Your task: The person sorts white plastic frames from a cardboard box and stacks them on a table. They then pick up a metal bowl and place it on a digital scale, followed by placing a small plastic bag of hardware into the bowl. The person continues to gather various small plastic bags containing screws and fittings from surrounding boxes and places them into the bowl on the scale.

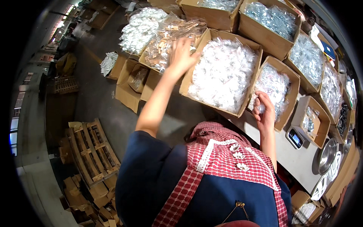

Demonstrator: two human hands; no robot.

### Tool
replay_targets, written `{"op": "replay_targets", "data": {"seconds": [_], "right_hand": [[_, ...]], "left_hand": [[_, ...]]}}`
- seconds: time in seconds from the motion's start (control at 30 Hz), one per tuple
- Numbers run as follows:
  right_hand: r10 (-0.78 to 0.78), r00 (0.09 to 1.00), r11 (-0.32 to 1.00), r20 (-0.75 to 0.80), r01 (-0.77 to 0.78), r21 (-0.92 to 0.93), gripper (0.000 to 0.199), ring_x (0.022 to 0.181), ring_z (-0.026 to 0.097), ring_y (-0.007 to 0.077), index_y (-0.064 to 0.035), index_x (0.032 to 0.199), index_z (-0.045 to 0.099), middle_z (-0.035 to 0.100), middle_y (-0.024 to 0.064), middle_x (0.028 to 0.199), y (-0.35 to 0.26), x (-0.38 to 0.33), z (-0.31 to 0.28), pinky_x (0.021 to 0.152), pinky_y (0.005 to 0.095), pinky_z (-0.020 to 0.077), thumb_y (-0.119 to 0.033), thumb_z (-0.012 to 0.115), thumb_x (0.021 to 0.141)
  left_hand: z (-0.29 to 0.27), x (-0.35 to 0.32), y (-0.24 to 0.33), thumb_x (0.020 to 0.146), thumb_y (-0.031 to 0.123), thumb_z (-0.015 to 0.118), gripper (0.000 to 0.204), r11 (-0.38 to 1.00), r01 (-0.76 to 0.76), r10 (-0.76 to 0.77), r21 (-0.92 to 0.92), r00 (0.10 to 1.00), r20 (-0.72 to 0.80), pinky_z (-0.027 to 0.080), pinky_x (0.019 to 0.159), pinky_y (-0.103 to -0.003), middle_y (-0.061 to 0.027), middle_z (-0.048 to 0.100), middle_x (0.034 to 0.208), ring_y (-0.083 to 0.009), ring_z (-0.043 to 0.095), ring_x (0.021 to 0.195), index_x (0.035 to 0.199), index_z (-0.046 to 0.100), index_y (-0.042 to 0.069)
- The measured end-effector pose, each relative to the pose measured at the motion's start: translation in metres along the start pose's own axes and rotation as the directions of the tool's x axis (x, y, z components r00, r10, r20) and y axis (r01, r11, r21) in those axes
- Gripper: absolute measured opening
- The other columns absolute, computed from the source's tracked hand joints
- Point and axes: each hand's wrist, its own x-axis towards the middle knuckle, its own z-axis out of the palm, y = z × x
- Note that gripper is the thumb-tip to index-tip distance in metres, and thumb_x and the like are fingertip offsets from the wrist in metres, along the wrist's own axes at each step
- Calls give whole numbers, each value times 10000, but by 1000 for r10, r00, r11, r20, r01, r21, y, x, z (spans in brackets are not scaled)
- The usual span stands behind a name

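Copper-coloured packets lay heaped under the left hand, its grip spread apart; picking seemed in hand, calling for closure around some. Whether the curled right hand, beside clear packets, held anything could not be told. One white-filled carton stood between both hands.

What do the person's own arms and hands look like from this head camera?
The left hand and right hand are both ungloved, with bare forearms. The left upper arm wears a plain, dark navy short sleeve ending near the elbow. The right sleeve is hard to make out.
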Motion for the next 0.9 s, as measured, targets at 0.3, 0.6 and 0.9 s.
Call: {"op": "replay_targets", "data": {"seconds": [0.3,0.6,0.9], "right_hand": [[-218,960,957,-177,174,-232,232,492,440,63,-65,1108,595,517,-18,712,35,34,69,419,194,311,-229,555,949],[-202,954,960,-222,147,-240,216,485,374,49,-35,1026,643,426,-38,599,91,82,179,417,214,271,-221,559,956],[-471,869,52,150,198,-979,349,709,698,270,-52,1079,686,691,163,747,114,136,269,669,379,527,-347,622,904]], "left_hand": [[20,-10,-76,936,145,570,247,717,175,-119,-675,985,129,523,693,-338,-123,717,952,-226,679,769,1123,648,5],[-69,49,-197,953,196,560,254,255,348,-104,-902,937,332,501,725,-261,-155,718,907,-149,663,798,978,628,-47],[-45,65,-259,938,333,625,394,850,147,-33,-506,973,227,516,750,-278,-89,733,926,-156,673,892,1201,640,39]]}}
